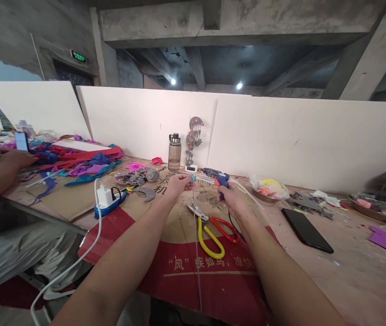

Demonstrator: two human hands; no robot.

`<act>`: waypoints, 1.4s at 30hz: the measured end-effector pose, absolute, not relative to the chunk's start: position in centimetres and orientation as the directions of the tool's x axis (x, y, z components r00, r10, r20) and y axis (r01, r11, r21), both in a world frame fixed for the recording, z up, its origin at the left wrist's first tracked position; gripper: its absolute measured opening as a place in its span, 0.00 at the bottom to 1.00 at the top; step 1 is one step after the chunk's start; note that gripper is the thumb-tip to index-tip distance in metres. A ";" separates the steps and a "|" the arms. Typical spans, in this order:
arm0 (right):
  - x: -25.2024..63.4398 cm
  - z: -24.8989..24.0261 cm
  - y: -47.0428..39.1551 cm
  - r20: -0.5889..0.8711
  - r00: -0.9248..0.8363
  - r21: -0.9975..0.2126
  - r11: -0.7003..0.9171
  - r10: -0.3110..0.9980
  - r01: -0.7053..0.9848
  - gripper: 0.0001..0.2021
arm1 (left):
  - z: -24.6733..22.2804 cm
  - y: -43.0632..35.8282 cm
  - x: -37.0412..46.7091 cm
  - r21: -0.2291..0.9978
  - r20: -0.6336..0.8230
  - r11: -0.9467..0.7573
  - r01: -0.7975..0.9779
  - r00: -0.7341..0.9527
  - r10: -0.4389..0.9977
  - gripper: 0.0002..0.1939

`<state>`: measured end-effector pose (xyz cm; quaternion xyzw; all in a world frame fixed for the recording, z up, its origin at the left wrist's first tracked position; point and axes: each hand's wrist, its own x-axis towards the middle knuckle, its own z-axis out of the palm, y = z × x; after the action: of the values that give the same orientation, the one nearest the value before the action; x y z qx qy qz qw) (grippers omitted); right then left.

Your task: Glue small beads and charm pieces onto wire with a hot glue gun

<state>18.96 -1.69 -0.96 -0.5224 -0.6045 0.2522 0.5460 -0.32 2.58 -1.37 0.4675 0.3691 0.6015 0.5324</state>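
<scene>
My left hand (180,184) pinches a small teal star-shaped piece (193,178), from which a thin grey cord (195,235) hangs down over the cardboard's front edge. My right hand (232,195) is wrapped round the blue handle of a glue gun (222,179), its orange-red front turned left toward the teal piece, a short gap between them. Below the hands, scissors (213,228) with one yellow and one red handle lie on the red and brown cardboard (179,228).
Behind stand a water bottle (174,153) and a grey moon ornament (195,136). A power strip (110,206) with a white cable is at left, a black phone (307,230) at right. Another person's hands (12,158) hold a phone at far left, near coloured fabric (87,158).
</scene>
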 end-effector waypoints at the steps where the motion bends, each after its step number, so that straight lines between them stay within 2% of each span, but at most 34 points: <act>1: 18.6 -0.6 -2.1 0.362 0.138 -0.911 0.318 0.922 0.262 0.08 | -1.3 2.6 -0.4 0.940 0.164 -0.156 -0.303 -0.001 0.986 0.09; 3: 17.8 0.3 -2.9 0.299 0.111 -0.951 0.288 0.948 0.109 0.13 | -1.2 2.6 -0.5 0.936 0.155 -0.150 -0.318 -0.010 0.988 0.11; 4: 17.4 0.7 -3.4 0.283 0.102 -0.957 0.274 0.954 0.095 0.15 | -1.1 2.5 -0.5 0.935 0.149 -0.145 -0.323 -0.014 0.989 0.11; 9: 16.5 2.1 -5.3 0.276 0.116 -0.916 0.225 0.954 0.333 0.17 | -0.9 2.2 -0.8 0.955 0.149 -0.162 -0.249 -0.071 0.986 0.13; 12: 16.4 2.0 -5.4 0.386 0.096 -0.850 0.313 0.918 0.423 0.17 | -1.0 2.2 -1.0 0.954 0.195 -0.212 -0.212 -0.100 0.976 0.15; 16: 16.5 1.0 -4.7 0.486 0.045 -0.761 0.397 0.873 0.513 0.19 | -1.0 2.4 -1.0 0.934 0.221 -0.238 -0.266 -0.091 0.971 0.17; 23: 16.9 -0.6 -3.7 0.570 0.000 -0.654 0.455 0.821 0.604 0.21 | -0.8 2.3 -0.7 0.903 0.215 -0.222 -0.367 -0.060 0.975 0.21; 30: 16.8 -0.4 -4.1 0.532 -0.006 -0.634 0.403 0.847 0.660 0.25 | -0.6 2.1 -0.6 0.902 0.217 -0.228 -0.366 -0.071 0.974 0.21; 42: 16.4 0.2 -4.6 0.532 0.019 -0.582 0.350 0.847 0.734 0.20 | -0.7 2.3 -0.8 0.899 0.236 -0.245 -0.362 -0.071 0.969 0.21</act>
<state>16.39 -4.58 0.17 -0.5665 -0.6975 0.0650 0.4340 -0.75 2.28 -0.72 0.4488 0.3381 0.6489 0.5130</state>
